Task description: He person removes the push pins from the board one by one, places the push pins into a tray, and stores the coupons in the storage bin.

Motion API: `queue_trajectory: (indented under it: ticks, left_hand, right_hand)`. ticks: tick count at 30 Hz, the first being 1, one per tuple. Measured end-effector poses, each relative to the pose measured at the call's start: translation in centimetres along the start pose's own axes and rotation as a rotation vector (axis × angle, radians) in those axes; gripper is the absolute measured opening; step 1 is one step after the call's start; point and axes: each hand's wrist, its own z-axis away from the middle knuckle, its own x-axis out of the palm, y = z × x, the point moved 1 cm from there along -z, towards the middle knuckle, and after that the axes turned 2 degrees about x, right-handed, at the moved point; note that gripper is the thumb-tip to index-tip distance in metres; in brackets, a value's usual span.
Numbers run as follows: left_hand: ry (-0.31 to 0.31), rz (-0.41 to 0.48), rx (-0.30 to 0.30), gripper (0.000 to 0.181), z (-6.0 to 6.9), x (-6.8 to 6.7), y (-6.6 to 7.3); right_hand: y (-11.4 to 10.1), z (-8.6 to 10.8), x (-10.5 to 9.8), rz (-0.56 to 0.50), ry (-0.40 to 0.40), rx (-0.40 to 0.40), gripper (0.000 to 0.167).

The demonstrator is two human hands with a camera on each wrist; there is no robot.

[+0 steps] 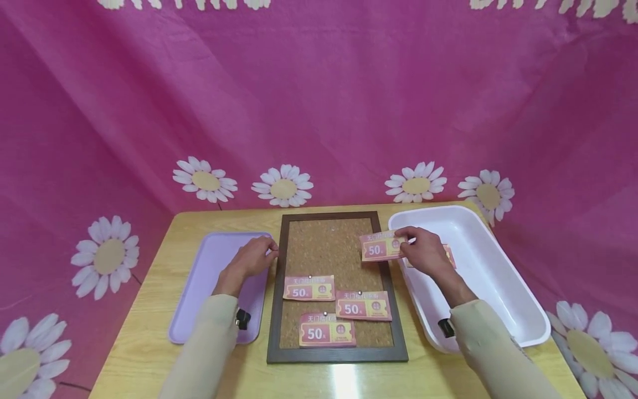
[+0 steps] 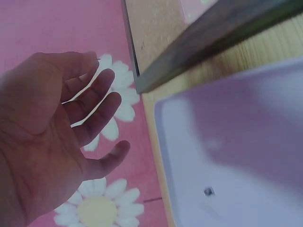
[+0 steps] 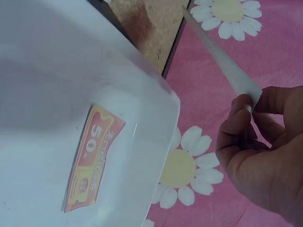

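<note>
My right hand [image 1: 423, 252] pinches one end of a pink and yellow coupon [image 1: 380, 247], held over the right side of a framed cork board [image 1: 329, 244]. Seen from the right wrist, the coupon [image 3: 222, 56] is edge-on between thumb and fingers of the hand [image 3: 265, 151]. The left hand [image 1: 251, 257] is above the lilac tray [image 1: 214, 277], fingertips near the board's left frame. In the left wrist view, thumb and index of that hand [image 2: 61, 113] pinch a tiny dark pin [image 2: 98, 59], mostly hidden. Three coupons [image 1: 309, 288] are pinned on the board's lower part.
To the right stands a white basin [image 1: 490, 277] with another coupon [image 3: 92, 158] lying in it. A small metallic pin [image 2: 209, 191] lies in the lilac tray. Behind the wooden table [image 1: 129, 332] hangs a pink curtain [image 1: 319, 111] with daisies.
</note>
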Motion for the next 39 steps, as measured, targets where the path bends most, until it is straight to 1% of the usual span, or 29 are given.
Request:
queue_trajectory:
  ticks: [3, 8, 17, 24, 27, 30, 34, 39]
  left_hand:
    - [0.017, -0.002, -0.009, 0.013, 0.6, -0.2, -0.9]
    - [0.050, 0.000, -0.050, 0.015, 1.4, -0.7, -2.1]
    - [0.090, 0.003, -0.084, 0.013, 2.6, -1.0, -3.7]
    - [0.089, 0.026, -0.092, 0.013, 3.0, -1.2, -4.4]
    - [0.100, 0.037, -0.097, 0.014, 3.1, -1.2, -4.8]
    - [0.107, 0.041, -0.104, 0.015, 3.4, -0.8, -5.3]
    - [0.110, 0.044, -0.126, 0.014, 3.9, -0.3, -5.8]
    - [0.115, 0.064, -0.153, 0.014, 4.4, -0.1, -6.3]
  right_hand:
    - [0.3, 0.3, -0.3, -0.007, -0.002, 0.036, 0.035]
    - [0.7, 0.4, -1.0, -0.015, 0.034, 0.064, 0.036]
    - [2.3, 0.6, -1.8, 0.001, 0.068, 0.067, 0.040]
    - [3.7, 0.6, -2.1, 0.000, 0.109, 0.060, 0.043]
    - [4.3, 0.7, -2.2, -0.002, 0.126, 0.060, 0.044]
    - [5.1, 0.8, -2.1, -0.007, 0.133, 0.071, 0.045]
    - [6.3, 1.0, -2.0, -0.013, 0.132, 0.094, 0.045]
    - [7.6, 1.1, -2.2, -0.015, 0.159, 0.113, 0.046]
